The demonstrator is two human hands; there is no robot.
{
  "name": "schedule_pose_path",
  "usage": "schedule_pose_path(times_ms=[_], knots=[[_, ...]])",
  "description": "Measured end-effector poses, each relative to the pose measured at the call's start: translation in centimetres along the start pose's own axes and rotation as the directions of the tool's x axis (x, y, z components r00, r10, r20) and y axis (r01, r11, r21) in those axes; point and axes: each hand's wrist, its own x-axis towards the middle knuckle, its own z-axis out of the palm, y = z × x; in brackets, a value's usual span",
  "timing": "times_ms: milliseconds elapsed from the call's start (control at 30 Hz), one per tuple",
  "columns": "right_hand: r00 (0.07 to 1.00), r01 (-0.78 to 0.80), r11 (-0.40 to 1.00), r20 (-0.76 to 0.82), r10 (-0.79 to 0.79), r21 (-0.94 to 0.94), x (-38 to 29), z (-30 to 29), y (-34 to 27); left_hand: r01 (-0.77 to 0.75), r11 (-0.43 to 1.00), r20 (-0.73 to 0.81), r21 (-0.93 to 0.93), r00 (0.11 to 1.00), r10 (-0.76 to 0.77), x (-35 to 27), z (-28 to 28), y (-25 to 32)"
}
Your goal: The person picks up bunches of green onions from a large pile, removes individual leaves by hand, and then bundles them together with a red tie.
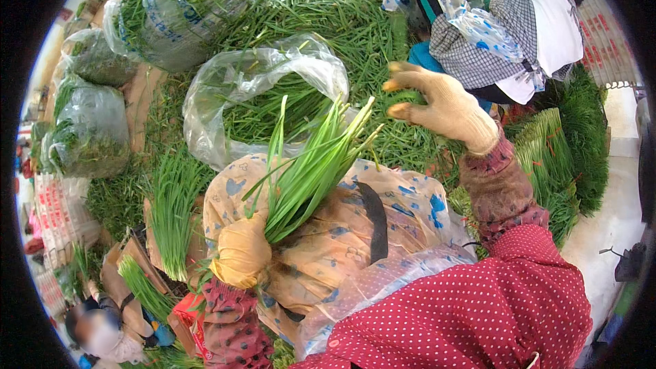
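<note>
A bunch of long green leaves, likely garlic chives [312, 179], slants across my lap with its pale cut ends up and to the right. My left hand [241, 251], in a yellow glove, grips its leafy lower end. My right hand [430, 100], in a cream knit glove with stained fingertips, is raised to the right of the bunch, apart from it. Its fingers are spread; the green seen between them looks like the leaves beyond. A plastic apron [328, 246] with blue prints covers my lap. Just beyond my knees, a clear plastic bag [205, 118] gapes open with loose leaves inside.
Loose leaves [318, 0] cover the ground ahead. Filled plastic bags [174, 25] stand at the far left. A chive bundle [174, 210] lies left of my knee. Tied bundles [548, 159] are stacked at right. One person [461, 46] sits ahead right, another [102, 328] lower left.
</note>
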Motion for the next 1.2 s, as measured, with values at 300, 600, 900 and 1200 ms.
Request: schedule_pose_path(times_ms=[300,600,900,1200], knots=[[0.921,-0.033,0.993,0.384,0.074,-0.111,0.6,4.5,-3.0,0.106,0.994,0.109,-0.036,0.989,-0.101,-0.9,-2.9,2.1],[0.946,0.067,0.901,0.259,-0.193,0.428,-0.3,7.5,-0.6,0.015,0.986,-0.007,-0.164,1.000,-0.017,-1.0,-1.3,0.6],[0.932,0.136,0.924,0.271,-0.242,0.356,-0.5,8.3,0.3,0.009,0.995,-0.052,-0.097,0.999,-0.014,-1.2,-0.7,0.8],[0.956,0.294,0.925,-0.096,-0.279,0.241,-1.4,10.2,0.5,-0.089,0.996,-0.237,-0.017,0.968,0.082,-1.3,-1.6,0.7]])
